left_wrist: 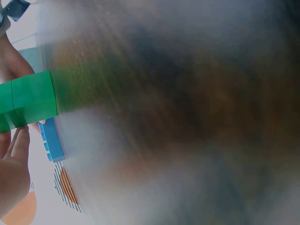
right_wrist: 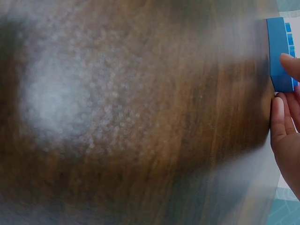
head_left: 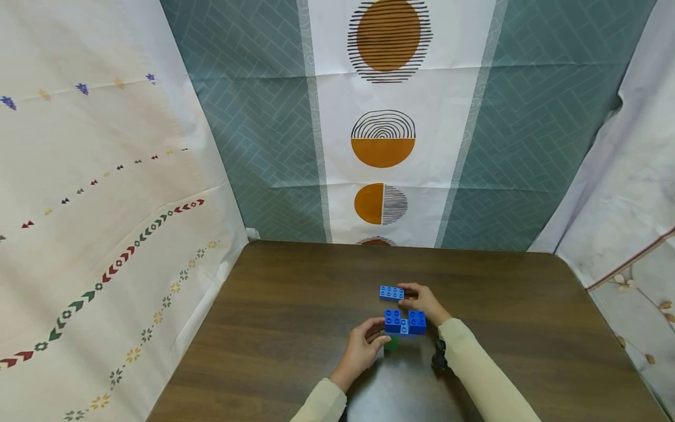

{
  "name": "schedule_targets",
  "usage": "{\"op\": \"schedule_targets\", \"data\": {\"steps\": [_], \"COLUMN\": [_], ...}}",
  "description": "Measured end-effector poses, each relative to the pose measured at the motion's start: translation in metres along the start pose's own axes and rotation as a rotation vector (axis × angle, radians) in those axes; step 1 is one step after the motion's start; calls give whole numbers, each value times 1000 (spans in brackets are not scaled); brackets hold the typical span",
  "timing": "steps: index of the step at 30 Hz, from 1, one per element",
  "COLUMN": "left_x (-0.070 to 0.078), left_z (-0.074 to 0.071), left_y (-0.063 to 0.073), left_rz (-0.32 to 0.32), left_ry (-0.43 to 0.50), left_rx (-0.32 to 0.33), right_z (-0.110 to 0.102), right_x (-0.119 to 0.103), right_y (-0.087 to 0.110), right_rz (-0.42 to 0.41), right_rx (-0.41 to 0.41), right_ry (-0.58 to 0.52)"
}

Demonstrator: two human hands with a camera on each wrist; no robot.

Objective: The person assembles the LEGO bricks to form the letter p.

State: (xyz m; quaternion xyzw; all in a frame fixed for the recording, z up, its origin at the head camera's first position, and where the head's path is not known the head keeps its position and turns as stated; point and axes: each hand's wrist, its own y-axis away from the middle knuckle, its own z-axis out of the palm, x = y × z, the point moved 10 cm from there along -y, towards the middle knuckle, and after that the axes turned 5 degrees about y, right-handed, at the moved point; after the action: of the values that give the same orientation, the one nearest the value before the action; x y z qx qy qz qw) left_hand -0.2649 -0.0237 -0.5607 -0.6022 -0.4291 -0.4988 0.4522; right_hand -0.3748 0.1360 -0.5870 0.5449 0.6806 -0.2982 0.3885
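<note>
My left hand grips a stack of toy building bricks from its left side. Two dark blue bricks stand apart on top, over a lighter blue brick. Beneath them comes green; the left wrist view shows green bricks with fingers against them. Beyond the stack, my right hand pinches the right end of a separate light blue brick. Its thumb overlaps that brick in the right wrist view. Whether the stack touches the table cannot be told.
Both hands work over a brown wooden table. A patterned cloth hangs behind its far edge, with white cloths at the left and right. A dark device is at the right wrist.
</note>
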Motion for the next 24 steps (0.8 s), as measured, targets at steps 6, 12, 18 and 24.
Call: {"op": "schedule_targets", "data": {"steps": [6,12,18,24], "left_x": [15,-5,-3,-4], "left_z": [0,0,0,0], "left_y": [3,-1,0,0], "left_rz": [4,-8,-2,-2], "left_ry": [0,17,7,-4], "left_rx": [-5,-3,-1,-2], "right_z": [-2,-3,-7,-13], "right_x": [1,-1,-3,-6], "right_y": [1,2,3,4], "right_rz": [14,15,-18,-39], "right_rx": [20,30,21,-3], "right_ry": [23,32,-3,25]}}
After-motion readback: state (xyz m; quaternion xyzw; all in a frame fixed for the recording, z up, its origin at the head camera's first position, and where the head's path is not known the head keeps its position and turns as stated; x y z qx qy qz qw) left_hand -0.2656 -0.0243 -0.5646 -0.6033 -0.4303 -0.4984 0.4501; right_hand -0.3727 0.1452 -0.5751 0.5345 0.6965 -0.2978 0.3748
